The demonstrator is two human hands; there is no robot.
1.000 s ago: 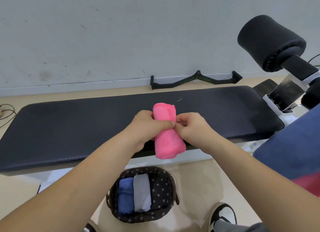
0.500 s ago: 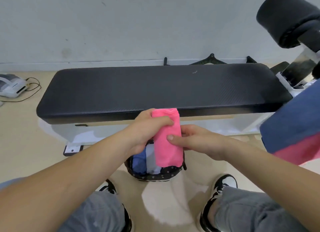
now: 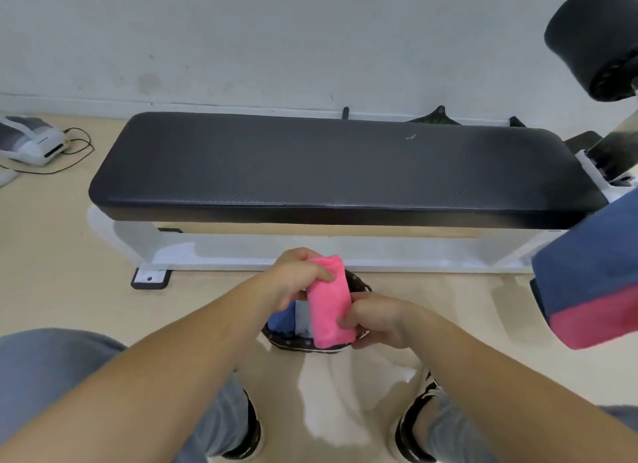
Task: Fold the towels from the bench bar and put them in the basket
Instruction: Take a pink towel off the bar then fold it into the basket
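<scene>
Pink towel [image 3: 329, 302], folded into narrow roll, gripped by left hand [image 3: 300, 276] and right hand [image 3: 374, 321] above basket [image 3: 303, 343]. No writing readable.

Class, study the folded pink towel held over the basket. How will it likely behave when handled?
Probably soft and floppy: the pink towel is plush cloth, its folds rounded between the left hand and right hand. Likely light, since fingers alone carry it. The fold may loosen if dropped carelessly into the basket, as both hands hold it together.
</scene>
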